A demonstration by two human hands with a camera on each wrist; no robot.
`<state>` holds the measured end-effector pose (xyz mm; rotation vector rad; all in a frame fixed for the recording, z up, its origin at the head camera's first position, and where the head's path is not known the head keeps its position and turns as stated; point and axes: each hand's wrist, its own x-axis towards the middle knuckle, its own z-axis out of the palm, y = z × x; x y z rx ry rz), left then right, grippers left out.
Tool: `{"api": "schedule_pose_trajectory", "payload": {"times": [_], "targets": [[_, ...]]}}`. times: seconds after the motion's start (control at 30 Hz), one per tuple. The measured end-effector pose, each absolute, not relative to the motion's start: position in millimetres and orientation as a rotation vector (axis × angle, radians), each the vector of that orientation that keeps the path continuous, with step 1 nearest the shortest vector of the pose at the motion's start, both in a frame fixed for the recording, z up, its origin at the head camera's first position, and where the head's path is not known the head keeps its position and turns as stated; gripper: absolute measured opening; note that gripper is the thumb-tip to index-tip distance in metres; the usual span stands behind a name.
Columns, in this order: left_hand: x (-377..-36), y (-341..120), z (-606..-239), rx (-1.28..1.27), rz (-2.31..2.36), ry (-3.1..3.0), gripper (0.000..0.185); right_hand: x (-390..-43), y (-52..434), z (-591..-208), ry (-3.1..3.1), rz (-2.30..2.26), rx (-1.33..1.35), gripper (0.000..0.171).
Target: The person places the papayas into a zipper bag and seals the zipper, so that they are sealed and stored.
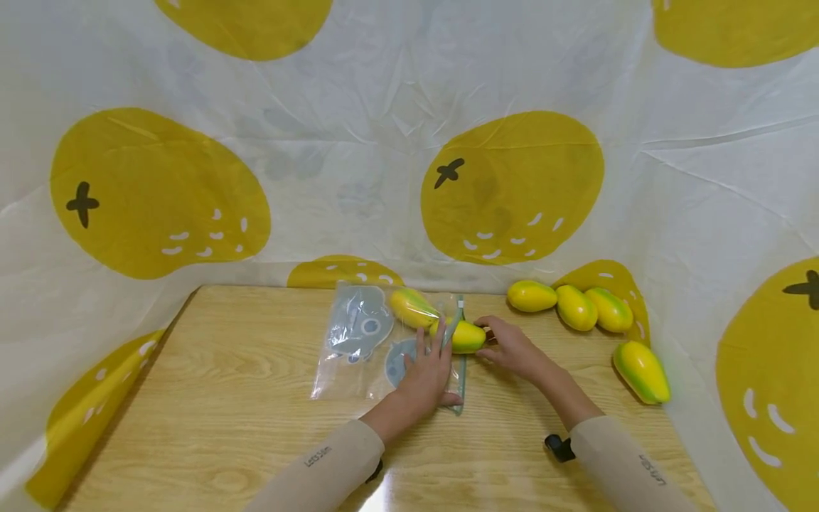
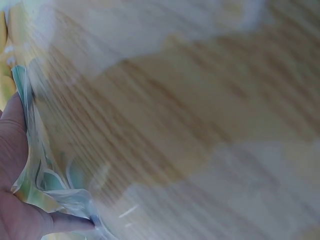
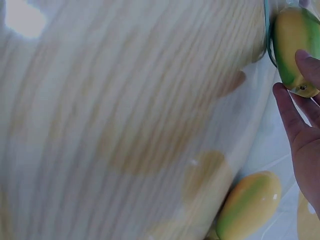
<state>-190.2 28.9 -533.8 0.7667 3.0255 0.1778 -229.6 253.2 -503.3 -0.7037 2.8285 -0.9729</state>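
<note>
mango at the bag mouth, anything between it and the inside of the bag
Nothing visible blocks it. The mango sits at the bag opening, the left hand holding the edge, the right hand at its end. Another mango already lies inside, off to one side.

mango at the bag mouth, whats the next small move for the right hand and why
Probably push the mango a little further left into the zip bag. The right hand pinches its stem end while it sits only partway through the opening, which the left hand holds apart. One mango already lies inside, so there looks to be room beside it.
</note>
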Motion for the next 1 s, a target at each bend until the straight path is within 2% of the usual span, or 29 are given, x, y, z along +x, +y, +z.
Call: {"api": "schedule_pose_trajectory", "payload": {"times": [0.37, 1.0], "targets": [[-189, 30, -532, 0.805, 0.172, 3.071, 0.13, -228, 246, -513, 2.906, -1.047, -0.672, 0.052], [-187, 32, -537, 0.824, -0.018, 3.096, 0.124, -236, 227, -514, 2.929, -1.095, -0.646, 0.052]]}}
